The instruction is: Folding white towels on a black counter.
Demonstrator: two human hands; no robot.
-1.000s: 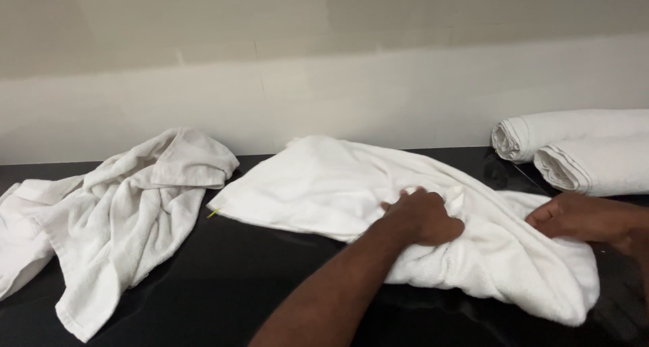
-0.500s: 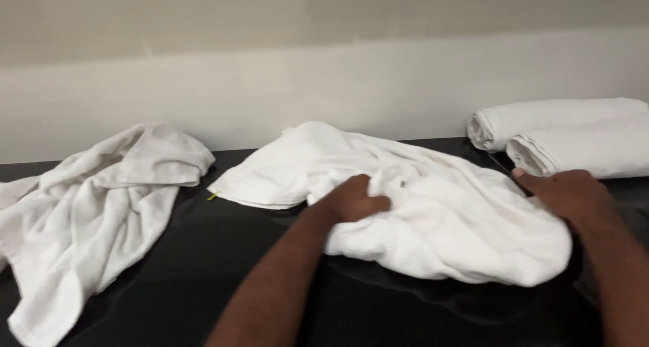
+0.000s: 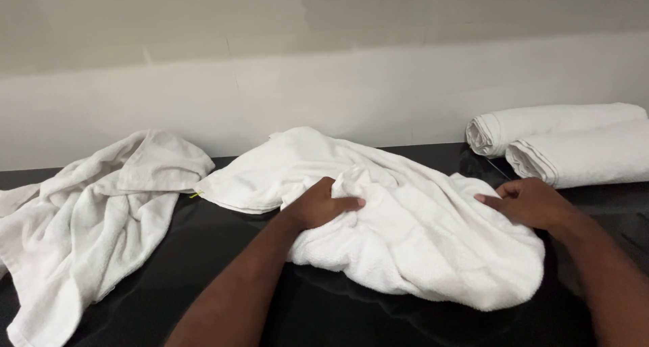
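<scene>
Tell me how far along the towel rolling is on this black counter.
Done: two rolled towels lie at the far right. In hand: the left hand bunches the middle white towel, which is rumpled, not flat or rolled; the right hand rests on its right edge. Left: that towel, and a crumpled towel lying untouched at the left.

A crumpled white towel (image 3: 88, 212) lies left; two rolled towels (image 3: 574, 141) right.
</scene>
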